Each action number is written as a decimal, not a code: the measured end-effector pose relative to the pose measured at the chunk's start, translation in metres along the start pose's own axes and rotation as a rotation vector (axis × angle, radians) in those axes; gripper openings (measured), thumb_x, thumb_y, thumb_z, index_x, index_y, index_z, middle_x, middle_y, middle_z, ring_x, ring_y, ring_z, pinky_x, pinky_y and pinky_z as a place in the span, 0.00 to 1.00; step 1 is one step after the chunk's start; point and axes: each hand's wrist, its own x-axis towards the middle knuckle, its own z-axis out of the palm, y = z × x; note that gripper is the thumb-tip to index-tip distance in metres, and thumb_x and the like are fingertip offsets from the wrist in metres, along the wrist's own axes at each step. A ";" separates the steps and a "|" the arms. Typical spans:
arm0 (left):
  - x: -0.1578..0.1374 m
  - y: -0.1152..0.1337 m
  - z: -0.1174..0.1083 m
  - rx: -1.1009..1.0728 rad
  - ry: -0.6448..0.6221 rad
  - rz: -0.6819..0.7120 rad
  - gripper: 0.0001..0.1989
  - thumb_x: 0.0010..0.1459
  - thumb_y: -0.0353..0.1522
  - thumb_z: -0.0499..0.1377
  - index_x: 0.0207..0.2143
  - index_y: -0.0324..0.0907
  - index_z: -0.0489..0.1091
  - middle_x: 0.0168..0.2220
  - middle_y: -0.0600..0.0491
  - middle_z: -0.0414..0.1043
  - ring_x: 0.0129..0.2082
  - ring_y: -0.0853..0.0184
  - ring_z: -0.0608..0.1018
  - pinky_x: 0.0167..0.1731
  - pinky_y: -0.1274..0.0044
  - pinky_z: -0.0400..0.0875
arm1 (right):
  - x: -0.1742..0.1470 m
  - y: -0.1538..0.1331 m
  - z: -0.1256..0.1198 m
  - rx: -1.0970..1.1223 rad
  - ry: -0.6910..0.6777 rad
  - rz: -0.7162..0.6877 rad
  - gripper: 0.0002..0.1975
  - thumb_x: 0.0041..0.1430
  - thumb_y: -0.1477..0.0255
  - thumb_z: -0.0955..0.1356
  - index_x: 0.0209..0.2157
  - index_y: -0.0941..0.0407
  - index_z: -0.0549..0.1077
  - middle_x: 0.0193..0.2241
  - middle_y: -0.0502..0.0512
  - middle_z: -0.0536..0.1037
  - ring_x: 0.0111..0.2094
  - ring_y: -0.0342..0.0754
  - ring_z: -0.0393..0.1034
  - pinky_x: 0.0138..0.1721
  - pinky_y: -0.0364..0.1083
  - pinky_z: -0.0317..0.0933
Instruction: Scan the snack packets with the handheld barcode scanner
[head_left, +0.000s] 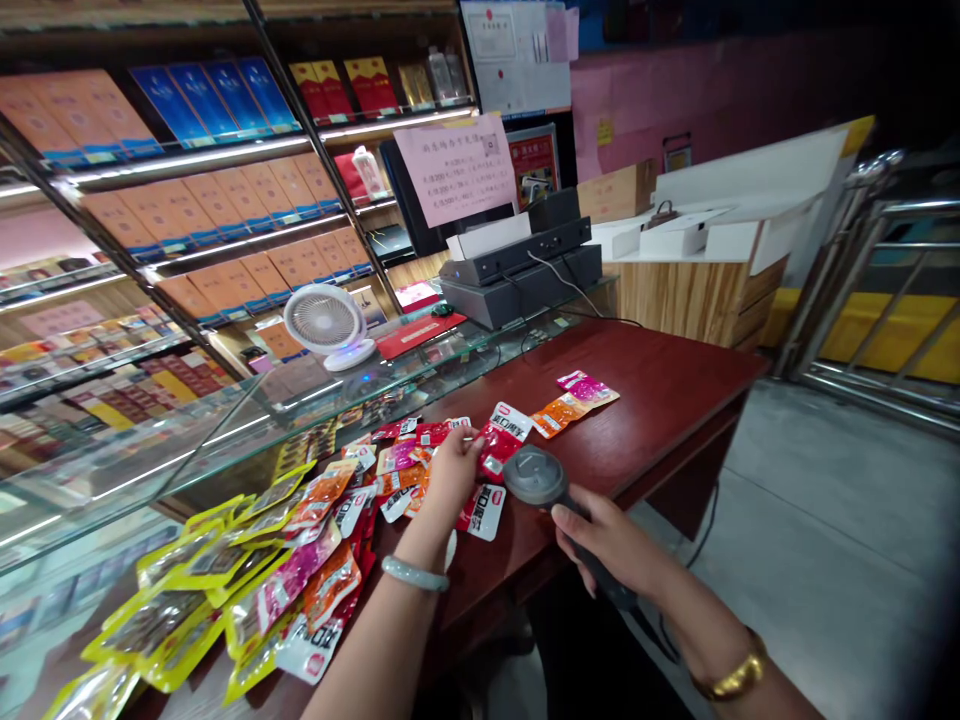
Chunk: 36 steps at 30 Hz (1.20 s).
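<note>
My left hand (454, 468) pinches the edge of a red and white snack packet (504, 440) with black lettering, just above the dark red table. In my right hand (611, 540) is a dark grey barcode scanner (534, 476), gripped by its handle, its head close to that packet. Under and beside my left hand lie several more red, orange and pink packets (399, 458). A larger heap of yellow-edged packets (180, 600) covers the left of the table. Farther right rest orange and pink packets (576, 403), apart from the heap.
Behind the table (675, 375) runs a glass counter (247, 430) carrying a white fan (324, 320), a red envelope (420, 335) and a dark cash-register unit (517, 265). Shelves of boxes (217, 205) rise at the back left. Metal railings (885, 290) stand at right. The scanner's cable hangs below my right hand.
</note>
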 end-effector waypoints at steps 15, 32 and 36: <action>0.021 0.031 -0.008 0.782 -0.022 0.243 0.15 0.59 0.40 0.56 0.44 0.45 0.76 0.46 0.47 0.77 0.47 0.58 0.76 0.48 0.71 0.66 | -0.004 -0.002 -0.031 0.041 0.130 0.003 0.23 0.58 0.48 0.66 0.38 0.55 0.65 0.18 0.40 0.67 0.11 0.37 0.61 0.13 0.37 0.57; 0.052 0.062 0.098 0.742 -0.342 0.195 0.28 0.49 0.46 0.65 0.47 0.42 0.64 0.43 0.43 0.76 0.44 0.55 0.77 0.41 0.71 0.65 | -0.013 0.001 -0.056 0.045 0.331 -0.015 0.21 0.61 0.49 0.63 0.38 0.54 0.63 0.18 0.40 0.67 0.11 0.37 0.63 0.13 0.36 0.57; 0.031 0.057 0.076 0.761 -0.343 0.263 0.26 0.51 0.46 0.64 0.47 0.44 0.62 0.42 0.46 0.76 0.44 0.56 0.78 0.42 0.72 0.63 | -0.009 -0.001 -0.053 0.070 0.359 -0.049 0.21 0.61 0.49 0.63 0.36 0.54 0.62 0.19 0.40 0.68 0.11 0.37 0.63 0.13 0.37 0.57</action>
